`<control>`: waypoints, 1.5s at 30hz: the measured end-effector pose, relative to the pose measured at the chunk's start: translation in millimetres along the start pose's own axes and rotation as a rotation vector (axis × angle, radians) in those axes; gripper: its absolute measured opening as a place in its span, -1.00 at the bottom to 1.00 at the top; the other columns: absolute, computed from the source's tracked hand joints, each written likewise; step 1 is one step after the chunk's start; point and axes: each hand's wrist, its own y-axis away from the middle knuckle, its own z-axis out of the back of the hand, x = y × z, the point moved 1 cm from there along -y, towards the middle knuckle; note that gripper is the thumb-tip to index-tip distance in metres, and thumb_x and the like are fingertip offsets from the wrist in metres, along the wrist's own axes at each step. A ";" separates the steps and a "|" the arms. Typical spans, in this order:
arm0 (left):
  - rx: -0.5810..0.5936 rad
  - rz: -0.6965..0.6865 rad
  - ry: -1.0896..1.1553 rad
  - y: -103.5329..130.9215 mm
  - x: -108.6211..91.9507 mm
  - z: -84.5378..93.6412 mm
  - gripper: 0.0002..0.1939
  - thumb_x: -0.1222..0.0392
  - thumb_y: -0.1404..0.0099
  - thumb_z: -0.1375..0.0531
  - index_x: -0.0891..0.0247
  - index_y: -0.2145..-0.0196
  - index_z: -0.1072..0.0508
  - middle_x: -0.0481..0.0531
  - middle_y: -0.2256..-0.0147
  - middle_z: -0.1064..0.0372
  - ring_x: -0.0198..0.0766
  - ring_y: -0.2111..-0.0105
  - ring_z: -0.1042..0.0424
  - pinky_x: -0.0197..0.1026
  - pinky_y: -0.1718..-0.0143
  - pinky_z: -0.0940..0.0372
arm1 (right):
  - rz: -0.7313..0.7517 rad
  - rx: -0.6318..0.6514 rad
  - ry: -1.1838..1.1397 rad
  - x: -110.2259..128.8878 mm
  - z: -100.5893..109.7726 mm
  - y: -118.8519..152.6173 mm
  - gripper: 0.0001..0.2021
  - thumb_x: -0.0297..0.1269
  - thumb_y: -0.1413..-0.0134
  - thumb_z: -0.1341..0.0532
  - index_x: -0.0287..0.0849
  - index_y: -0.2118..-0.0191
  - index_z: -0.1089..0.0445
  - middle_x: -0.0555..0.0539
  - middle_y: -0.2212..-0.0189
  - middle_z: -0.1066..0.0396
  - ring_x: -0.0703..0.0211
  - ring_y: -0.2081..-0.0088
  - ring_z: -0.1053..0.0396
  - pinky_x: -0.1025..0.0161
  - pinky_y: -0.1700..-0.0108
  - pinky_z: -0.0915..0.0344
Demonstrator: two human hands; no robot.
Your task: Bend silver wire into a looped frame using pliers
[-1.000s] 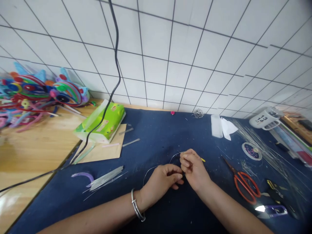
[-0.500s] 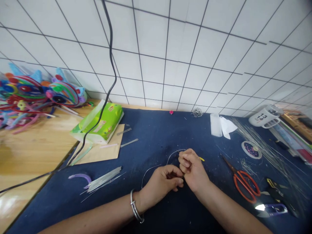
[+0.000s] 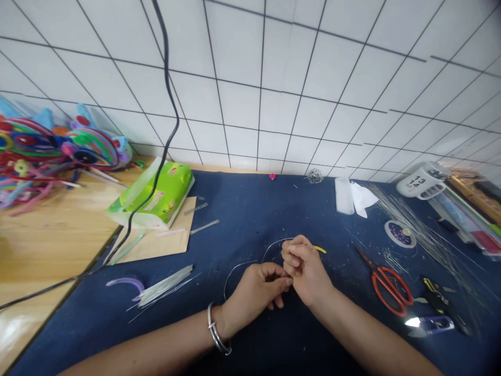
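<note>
- One thin wire, arched over counter beside left hand and right hand; work seemingly unfinished.
- Left grip: fingertips pressed together, contents hidden.
- Right grip: curled closed, contents unclear.
- Wire bundle: untouched.

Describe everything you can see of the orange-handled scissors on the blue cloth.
The scissors have narrow, dark, metal-looking blades and two large orange-red loop handles that look smooth, perhaps plastic-coated. The blades appear closed, tapering to one point. They lie flat on the dark blue cloth, to the right of the person's right hand, tips toward the wall and slanting left, handles nearer the person. Fine wire scraps lie close by; contact with these is unclear. No hand touches the scissors.
</note>
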 end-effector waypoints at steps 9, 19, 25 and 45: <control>-0.062 -0.054 -0.054 2.5 -4.6 2.1 -0.81 0.12 -0.13 -0.12 0.30 0.52 -0.30 -0.14 0.62 -0.21 -0.49 0.71 -0.18 -0.40 0.67 -0.07 | -0.020 0.032 -0.067 3.6 8.3 -2.5 -0.87 -0.51 0.18 -0.13 -0.18 0.54 -0.15 0.09 0.57 -0.16 0.44 0.63 0.01 0.44 0.66 0.16; -0.067 -0.092 -0.084 5.9 -16.6 9.8 -0.85 0.18 -0.15 -0.11 0.31 0.50 -0.30 -0.12 0.60 -0.22 -0.49 0.68 -0.16 -0.40 0.64 -0.06 | -0.086 0.039 -0.136 1.2 22.1 -9.5 -0.89 -0.51 0.20 -0.13 -0.16 0.50 -0.20 0.10 0.58 -0.16 0.42 0.62 -0.01 0.43 0.60 0.00; -0.138 -0.144 -0.114 3.1 -21.2 19.1 -0.78 0.12 -0.20 -0.08 0.31 0.51 -0.30 -0.14 0.69 -0.15 -0.47 0.67 -0.13 -0.38 0.60 -0.03 | -0.141 0.113 -0.102 0.0 22.4 -9.5 -0.94 -0.47 0.19 -0.13 -0.19 0.50 -0.25 0.08 0.57 -0.16 0.42 0.62 0.00 0.44 0.63 0.04; -0.162 -0.154 -0.183 -3.7 -15.4 25.2 -0.77 0.13 -0.24 -0.03 0.30 0.50 -0.25 -0.15 0.66 -0.10 -0.46 0.64 -0.09 -0.37 0.58 -0.03 | -0.162 0.130 -0.206 -6.7 22.0 -10.5 -0.79 -0.22 -0.06 -0.04 -0.21 0.45 -0.32 -0.01 0.48 -0.29 0.29 0.47 -0.24 0.31 0.41 -0.20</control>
